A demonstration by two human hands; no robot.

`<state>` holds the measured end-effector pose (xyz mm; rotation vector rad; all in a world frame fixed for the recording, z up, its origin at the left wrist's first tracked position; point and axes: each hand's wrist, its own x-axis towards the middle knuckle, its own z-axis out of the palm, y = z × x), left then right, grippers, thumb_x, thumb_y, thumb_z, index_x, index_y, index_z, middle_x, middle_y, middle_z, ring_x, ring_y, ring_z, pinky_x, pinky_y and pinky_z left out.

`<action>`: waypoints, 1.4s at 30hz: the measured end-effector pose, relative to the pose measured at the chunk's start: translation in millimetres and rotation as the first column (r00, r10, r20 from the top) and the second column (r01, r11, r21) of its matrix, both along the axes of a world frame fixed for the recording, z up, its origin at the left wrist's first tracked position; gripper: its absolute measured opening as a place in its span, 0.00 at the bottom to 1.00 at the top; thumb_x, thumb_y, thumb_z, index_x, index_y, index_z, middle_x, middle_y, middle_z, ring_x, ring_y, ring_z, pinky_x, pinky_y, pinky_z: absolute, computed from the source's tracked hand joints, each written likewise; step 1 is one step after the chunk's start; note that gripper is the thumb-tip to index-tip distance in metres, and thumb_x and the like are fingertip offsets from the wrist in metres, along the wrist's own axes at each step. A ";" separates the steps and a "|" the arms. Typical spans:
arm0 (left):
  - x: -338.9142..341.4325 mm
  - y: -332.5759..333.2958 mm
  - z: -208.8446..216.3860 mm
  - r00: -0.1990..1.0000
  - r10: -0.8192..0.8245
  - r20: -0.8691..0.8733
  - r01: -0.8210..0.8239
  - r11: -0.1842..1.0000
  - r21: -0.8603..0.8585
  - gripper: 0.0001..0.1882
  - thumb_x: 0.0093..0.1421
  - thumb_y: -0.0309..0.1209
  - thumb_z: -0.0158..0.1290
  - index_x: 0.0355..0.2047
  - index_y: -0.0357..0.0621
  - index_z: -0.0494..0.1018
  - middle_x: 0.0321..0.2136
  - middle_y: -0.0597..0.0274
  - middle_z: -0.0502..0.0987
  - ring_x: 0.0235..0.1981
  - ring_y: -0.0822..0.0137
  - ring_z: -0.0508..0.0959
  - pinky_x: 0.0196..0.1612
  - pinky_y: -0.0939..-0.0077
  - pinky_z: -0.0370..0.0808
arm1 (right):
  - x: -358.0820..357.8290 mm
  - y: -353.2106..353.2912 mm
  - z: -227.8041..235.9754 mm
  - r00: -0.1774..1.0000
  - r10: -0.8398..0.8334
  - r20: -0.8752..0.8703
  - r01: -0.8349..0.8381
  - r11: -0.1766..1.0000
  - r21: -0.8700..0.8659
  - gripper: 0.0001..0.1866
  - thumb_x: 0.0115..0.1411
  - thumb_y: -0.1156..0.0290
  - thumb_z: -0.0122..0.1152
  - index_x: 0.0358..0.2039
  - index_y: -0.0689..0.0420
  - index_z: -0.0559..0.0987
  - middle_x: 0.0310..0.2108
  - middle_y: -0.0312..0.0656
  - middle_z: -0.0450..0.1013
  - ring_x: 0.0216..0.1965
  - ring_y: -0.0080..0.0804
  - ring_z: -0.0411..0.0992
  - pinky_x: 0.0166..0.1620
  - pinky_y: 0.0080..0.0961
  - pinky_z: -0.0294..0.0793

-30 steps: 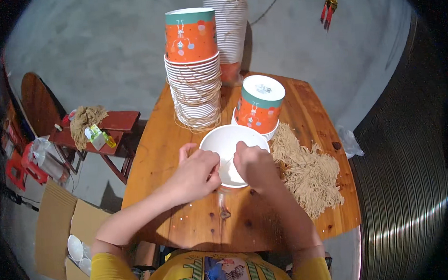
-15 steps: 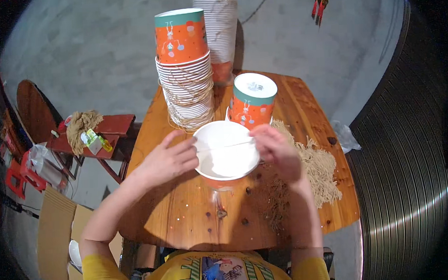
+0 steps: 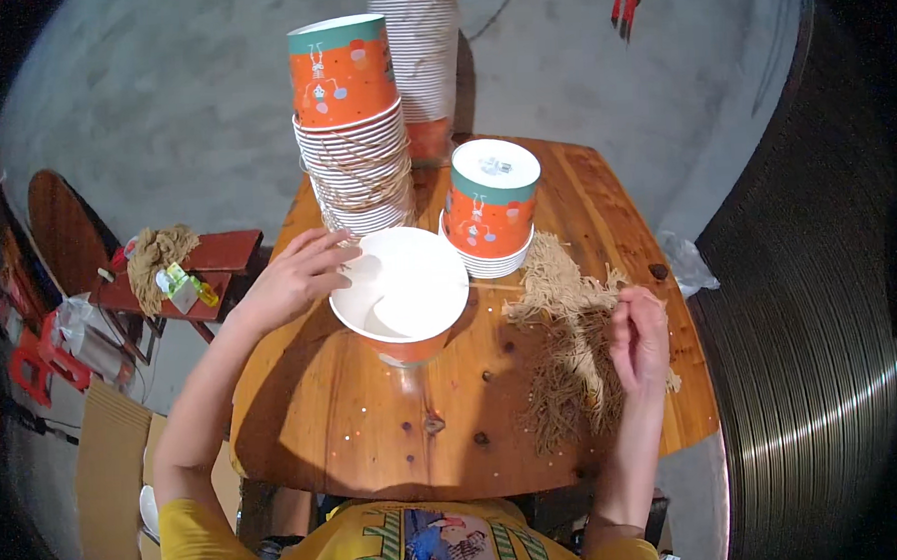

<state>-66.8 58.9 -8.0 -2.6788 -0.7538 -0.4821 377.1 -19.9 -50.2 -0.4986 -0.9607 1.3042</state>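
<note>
A white-lined paper tub (image 3: 400,272) with an orange outside stands mouth up on the wooden table in front of me. My left hand (image 3: 303,274) is at its left rim, fingers stretched out and apart, the fingertips at the edge. A thin light strand (image 3: 494,286) runs from the tub's right side toward a heap of tan strings (image 3: 559,285). Over the right part of that heap is my right hand (image 3: 641,337), fingers curled in; whatever they pinch is too small to make out.
Behind the tub rises a tall stack of nested tubs (image 3: 354,169) wound with strings. A shorter upside-down stack (image 3: 490,208) stands to its right, and a tall white stack (image 3: 419,61) at the back. A red bench (image 3: 222,252) is off to the left, corrugated metal (image 3: 812,344) to the right.
My right hand has moved from the tub's rim to the right, over the strings. The tub and my left hand sit slightly farther left. The strand no longer spans the tub's mouth.
</note>
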 end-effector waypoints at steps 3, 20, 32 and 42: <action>22.0 -16.6 3.7 0.978 0.021 0.207 -0.006 0.997 -0.074 0.11 0.46 0.20 0.53 0.32 0.41 0.73 0.45 0.57 0.72 0.53 0.55 0.69 0.53 0.60 0.66 | -33.0 3.0 16.3 0.614 -0.468 0.636 0.311 0.884 0.350 0.09 0.62 0.70 0.53 0.37 0.62 0.76 0.34 0.39 0.70 0.35 0.25 0.67 0.41 0.19 0.66; 95.6 -59.6 2.4 0.902 0.428 0.059 -0.193 0.522 -0.831 0.31 0.55 0.32 0.52 0.61 0.59 0.60 0.26 0.54 0.76 0.28 0.56 0.78 0.35 0.65 0.73 | -132.7 3.2 -19.7 0.531 -0.332 0.780 0.005 0.922 0.388 0.06 0.58 0.73 0.54 0.26 0.61 0.75 0.20 0.41 0.72 0.19 0.25 0.68 0.26 0.26 0.69; 72.8 -58.7 10.9 0.895 0.416 0.164 -0.021 0.405 -0.914 0.33 0.53 0.22 0.52 0.60 0.60 0.63 0.23 0.71 0.66 0.26 0.78 0.67 0.34 0.83 0.68 | -156.7 13.3 -9.6 0.463 -0.121 0.878 -0.069 0.983 0.172 0.09 0.56 0.68 0.51 0.27 0.61 0.74 0.15 0.50 0.66 0.16 0.36 0.68 0.23 0.30 0.66; 69.4 -60.2 9.9 0.906 0.384 0.176 0.011 0.395 -0.919 0.34 0.53 0.21 0.52 0.61 0.59 0.62 0.23 0.72 0.64 0.25 0.78 0.65 0.32 0.84 0.66 | -166.0 19.4 -4.6 0.449 -0.074 0.890 -0.084 0.989 0.124 0.13 0.54 0.64 0.49 0.21 0.61 0.74 0.21 0.56 0.70 0.25 0.55 0.72 0.30 0.44 0.70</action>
